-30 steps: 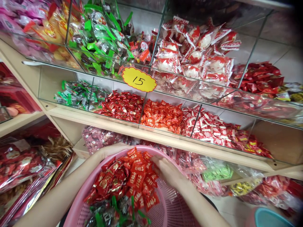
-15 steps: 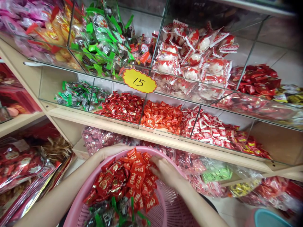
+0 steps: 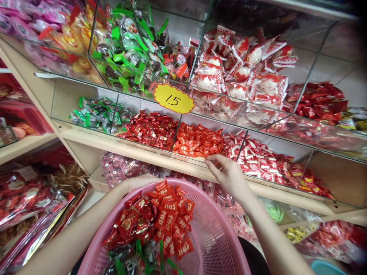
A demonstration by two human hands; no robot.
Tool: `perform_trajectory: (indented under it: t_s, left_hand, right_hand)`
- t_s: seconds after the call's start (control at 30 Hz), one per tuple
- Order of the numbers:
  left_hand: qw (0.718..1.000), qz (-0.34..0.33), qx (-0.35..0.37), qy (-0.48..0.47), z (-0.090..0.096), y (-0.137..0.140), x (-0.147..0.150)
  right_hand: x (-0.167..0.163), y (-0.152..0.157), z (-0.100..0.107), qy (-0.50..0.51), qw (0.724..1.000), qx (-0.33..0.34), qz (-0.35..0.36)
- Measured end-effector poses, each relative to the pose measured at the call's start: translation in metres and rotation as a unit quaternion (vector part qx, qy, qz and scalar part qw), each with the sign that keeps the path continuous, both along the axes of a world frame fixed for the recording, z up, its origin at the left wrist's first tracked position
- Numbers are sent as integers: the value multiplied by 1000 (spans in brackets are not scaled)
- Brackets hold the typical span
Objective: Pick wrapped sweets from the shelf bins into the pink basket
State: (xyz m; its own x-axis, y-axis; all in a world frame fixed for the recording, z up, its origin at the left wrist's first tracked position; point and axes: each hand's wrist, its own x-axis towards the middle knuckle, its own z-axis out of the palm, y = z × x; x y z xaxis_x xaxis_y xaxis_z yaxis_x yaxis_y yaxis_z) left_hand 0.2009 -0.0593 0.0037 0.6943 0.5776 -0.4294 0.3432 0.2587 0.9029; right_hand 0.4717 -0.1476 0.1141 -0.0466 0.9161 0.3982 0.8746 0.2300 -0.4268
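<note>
A pink plastic basket holds orange-red wrapped candies, darker red wrapped candies and clear-and-green packets. My left hand grips the basket's far rim; its fingertips are partly hidden behind it. Off the basket's right side, my right hand is raised before the lower shelf, fingers loosely bent and apart, with nothing visible in them. Nearest to its fingertips is the glass front of the compartment of orange-red candies.
Beside that compartment lie dark red candies and red-and-white candies. A yellow tag marked 15 hangs on the upper glass front. Bagged goods sit below the wooden shelf edge. A teal rim shows at lower right.
My right hand has come up out of the basket, away from the orange-red candies, to the lower shelf's front. My left hand has kept its grip on the basket rim.
</note>
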Motion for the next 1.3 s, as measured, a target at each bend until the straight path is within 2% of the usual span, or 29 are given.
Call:
perform_trajectory:
  t_s: [0.07, 0.1, 0.17, 0.23, 0.33, 0.47, 0.6, 0.83, 1.03, 1.1, 1.2, 1.3]
  left_hand:
    - [1000, 2, 0, 1, 1, 0, 0]
    - [1000, 3, -2, -1, 0, 0, 0]
    - [1000, 6, -5, -1, 0, 0, -1]
    - [1000, 5, 3, 1, -1, 0, -2]
    - [1000, 4, 1, -1, -1, 0, -3]
    - [1000, 2, 12, -2, 0, 0, -3]
    - [1000, 4, -1, 4, 1, -1, -3]
    - [1000, 6, 12, 9, -3, 0, -5]
    - [1000, 17, -12, -8, -7, 0, -3]
    - [1000, 11, -22, -12, -8, 1, -2]
    - [1000, 2, -18, -11, -9, 1, -2]
    - [1000, 6, -6, -6, -10, 2, -3]
  right_hand:
    - [13, 17, 10, -116, 992, -7, -53]
    - [18, 25, 13, -188, 979, -18, -82]
    - [22, 38, 15, -323, 937, -44, -126]
    - [21, 47, 16, -408, 899, -72, -143]
    - [14, 51, 16, -447, 876, -110, -144]
    - [10, 54, 18, -447, 868, -154, -151]
    - [11, 56, 18, -447, 867, -157, -157]
    - [13, 51, 13, -450, 869, -134, -157]
    - [17, 38, 15, -435, 885, -22, -163]
    - [13, 29, 18, -391, 907, 15, -159]
    - [0, 14, 17, -247, 962, 53, -104]
    - [-17, -1, 7, -74, 997, 27, -5]
